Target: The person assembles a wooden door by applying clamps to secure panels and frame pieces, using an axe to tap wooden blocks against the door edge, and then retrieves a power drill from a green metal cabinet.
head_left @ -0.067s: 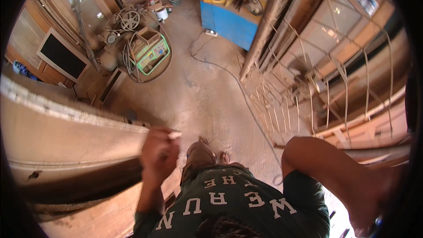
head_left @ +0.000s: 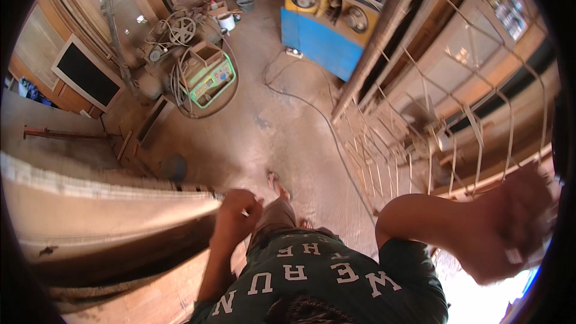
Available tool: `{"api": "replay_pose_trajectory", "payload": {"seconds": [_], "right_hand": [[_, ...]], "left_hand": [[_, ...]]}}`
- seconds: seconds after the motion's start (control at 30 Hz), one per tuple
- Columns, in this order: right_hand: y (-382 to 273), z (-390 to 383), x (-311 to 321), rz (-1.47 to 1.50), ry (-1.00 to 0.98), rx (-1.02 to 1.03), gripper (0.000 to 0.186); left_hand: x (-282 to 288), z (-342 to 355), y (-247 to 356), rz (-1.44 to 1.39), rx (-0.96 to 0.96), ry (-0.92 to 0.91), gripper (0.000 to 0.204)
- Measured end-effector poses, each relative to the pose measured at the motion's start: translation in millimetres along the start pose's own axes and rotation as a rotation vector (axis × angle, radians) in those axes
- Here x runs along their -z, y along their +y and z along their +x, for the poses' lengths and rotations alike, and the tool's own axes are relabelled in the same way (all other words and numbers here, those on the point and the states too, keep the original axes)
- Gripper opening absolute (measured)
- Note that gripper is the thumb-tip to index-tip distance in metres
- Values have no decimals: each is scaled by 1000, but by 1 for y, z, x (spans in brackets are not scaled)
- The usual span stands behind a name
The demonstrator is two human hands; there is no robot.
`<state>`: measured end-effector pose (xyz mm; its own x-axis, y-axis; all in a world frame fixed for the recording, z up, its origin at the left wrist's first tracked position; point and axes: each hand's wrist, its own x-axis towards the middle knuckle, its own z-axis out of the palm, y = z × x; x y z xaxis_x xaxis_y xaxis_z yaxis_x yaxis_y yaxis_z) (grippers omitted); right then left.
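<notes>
My left hand (head_left: 239,215) is curled closed in front of my left leg. A small pale spot shows between its fingers, too small to name. Beside it ends the bright edge of a long, pale wooden panel (head_left: 108,216) that spans the left side. My right hand (head_left: 519,225) is raised at the far right, with the elbow bent outward. Motion smears its fingers, so I cannot tell whether it holds anything. Near that hand stands a grid of thin metal bars (head_left: 465,150).
A green-framed generator (head_left: 210,81) and a machine with a spoked wheel (head_left: 182,29) stand at the far left. Ahead is a blue and yellow speaker cabinet (head_left: 321,39). A dark cable (head_left: 318,111) crosses the floor. A black panel in a wooden frame (head_left: 89,73) leans at left.
My left hand has shifted right and slightly down. My right hand has swung up into fuller view. The view has shifted, and one foot has stepped forward.
</notes>
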<state>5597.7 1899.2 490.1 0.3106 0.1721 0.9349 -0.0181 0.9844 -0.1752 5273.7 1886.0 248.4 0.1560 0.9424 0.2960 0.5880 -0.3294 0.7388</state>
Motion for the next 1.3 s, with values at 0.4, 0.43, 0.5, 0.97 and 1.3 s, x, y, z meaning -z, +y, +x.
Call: {"api": "replay_pose_trajectory", "payload": {"seconds": [0.4, 0.43, 0.5, 0.97, 1.3], "right_hand": [[466, -268, -35, -402, -729, -1481, 16], [493, -271, -46, -334, -761, -1566, 24], [553, -271, -65, -117, -756, -1570, 29], [966, -94, -168, 602, -793, -1917, 72], [1251, -87, -231, 689, -881, -1793, 73]], "left_hand": [[16, 310, -233, -70, 569, 125, 16], [23, 346, -240, -208, 550, 65, 19], [24, 414, -264, -482, 529, -131, 28], [50, 832, -366, -760, 700, -271, 14], [79, 1068, -502, -875, 704, -246, 18]]}}
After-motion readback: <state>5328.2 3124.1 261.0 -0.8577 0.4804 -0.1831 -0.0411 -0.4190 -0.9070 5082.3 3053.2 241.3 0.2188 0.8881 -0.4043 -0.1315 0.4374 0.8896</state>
